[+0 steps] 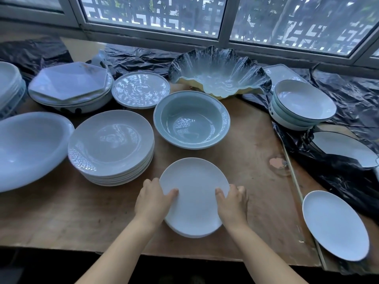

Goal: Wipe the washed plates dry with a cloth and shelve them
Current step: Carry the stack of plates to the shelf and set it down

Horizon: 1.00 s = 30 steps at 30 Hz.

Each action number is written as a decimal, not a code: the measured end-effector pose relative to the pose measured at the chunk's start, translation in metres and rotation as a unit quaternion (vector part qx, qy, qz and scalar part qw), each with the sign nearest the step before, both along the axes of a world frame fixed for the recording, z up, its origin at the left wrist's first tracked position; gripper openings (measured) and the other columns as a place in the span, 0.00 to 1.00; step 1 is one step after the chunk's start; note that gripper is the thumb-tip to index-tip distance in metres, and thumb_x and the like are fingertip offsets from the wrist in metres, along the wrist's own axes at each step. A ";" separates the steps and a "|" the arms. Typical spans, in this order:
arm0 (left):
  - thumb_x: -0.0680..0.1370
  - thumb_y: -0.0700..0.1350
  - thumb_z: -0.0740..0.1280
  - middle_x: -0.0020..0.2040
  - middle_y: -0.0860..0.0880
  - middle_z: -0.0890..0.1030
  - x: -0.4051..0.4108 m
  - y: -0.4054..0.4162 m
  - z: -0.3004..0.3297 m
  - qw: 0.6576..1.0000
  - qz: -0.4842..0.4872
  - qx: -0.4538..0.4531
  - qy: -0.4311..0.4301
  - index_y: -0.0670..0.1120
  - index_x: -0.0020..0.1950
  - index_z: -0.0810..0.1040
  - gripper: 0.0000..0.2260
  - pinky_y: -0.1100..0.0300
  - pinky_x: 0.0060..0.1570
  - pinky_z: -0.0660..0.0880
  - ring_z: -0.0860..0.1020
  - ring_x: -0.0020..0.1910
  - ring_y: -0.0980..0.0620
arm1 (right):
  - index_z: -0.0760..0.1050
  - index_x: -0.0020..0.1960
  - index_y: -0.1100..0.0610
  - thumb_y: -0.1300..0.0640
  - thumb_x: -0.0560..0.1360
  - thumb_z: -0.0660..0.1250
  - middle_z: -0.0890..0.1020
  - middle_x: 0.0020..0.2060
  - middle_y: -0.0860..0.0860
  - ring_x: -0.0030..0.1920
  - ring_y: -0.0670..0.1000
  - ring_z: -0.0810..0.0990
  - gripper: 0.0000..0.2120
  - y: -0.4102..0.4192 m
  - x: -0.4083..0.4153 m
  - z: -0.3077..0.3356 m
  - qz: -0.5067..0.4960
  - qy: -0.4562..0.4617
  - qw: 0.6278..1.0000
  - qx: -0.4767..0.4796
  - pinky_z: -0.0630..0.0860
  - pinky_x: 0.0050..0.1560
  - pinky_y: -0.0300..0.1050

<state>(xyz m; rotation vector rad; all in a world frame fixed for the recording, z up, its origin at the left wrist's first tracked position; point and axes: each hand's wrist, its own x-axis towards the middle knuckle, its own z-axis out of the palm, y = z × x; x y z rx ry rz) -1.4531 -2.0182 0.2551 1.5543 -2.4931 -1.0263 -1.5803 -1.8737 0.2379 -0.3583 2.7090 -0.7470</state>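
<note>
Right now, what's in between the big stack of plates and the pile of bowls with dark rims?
In the head view, the pale green bowl sits between the stack of plates and the dark-rimmed bowls, on the wooden table.

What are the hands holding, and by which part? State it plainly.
Both hands grip a small stack of white plates by its rim: the left hand on its left edge, the right hand on its right edge, thumbs on the top plate.

A plain white plate point(194, 198) is seen at lower centre; a pale green bowl point(191, 119) above it; a black-edged, yellow-based scalloped dish point(220, 72); brown surface point(61, 212); black plastic sheeting point(348, 99).
</note>
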 end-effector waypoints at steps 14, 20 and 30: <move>0.75 0.59 0.62 0.54 0.49 0.72 0.014 -0.005 0.014 0.998 -0.045 -0.035 -0.027 0.46 0.58 0.71 0.20 0.54 0.49 0.73 0.73 0.54 0.49 | 0.70 0.63 0.58 0.49 0.76 0.64 0.73 0.57 0.55 0.58 0.56 0.68 0.20 -0.005 -0.009 0.022 0.157 0.157 0.964 0.146 0.67 0.55 0.48; 0.79 0.57 0.58 0.60 0.50 0.74 0.054 0.003 0.040 0.973 -0.023 -0.206 -0.101 0.48 0.64 0.70 0.18 0.56 0.52 0.73 0.73 0.60 0.50 | 0.79 0.44 0.60 0.57 0.55 0.80 0.79 0.40 0.57 0.38 0.59 0.76 0.20 -0.046 0.013 0.043 0.361 0.337 0.866 0.083 0.76 0.35 0.51; 0.54 0.52 0.82 0.28 0.48 0.76 0.230 0.100 0.070 0.905 0.232 -0.291 -0.204 0.46 0.31 0.77 0.17 0.58 0.25 0.73 0.77 0.27 0.46 | 0.76 0.32 0.53 0.56 0.59 0.76 0.76 0.30 0.50 0.33 0.56 0.76 0.08 -0.087 0.172 0.069 0.678 0.373 0.626 -0.094 0.73 0.32 0.47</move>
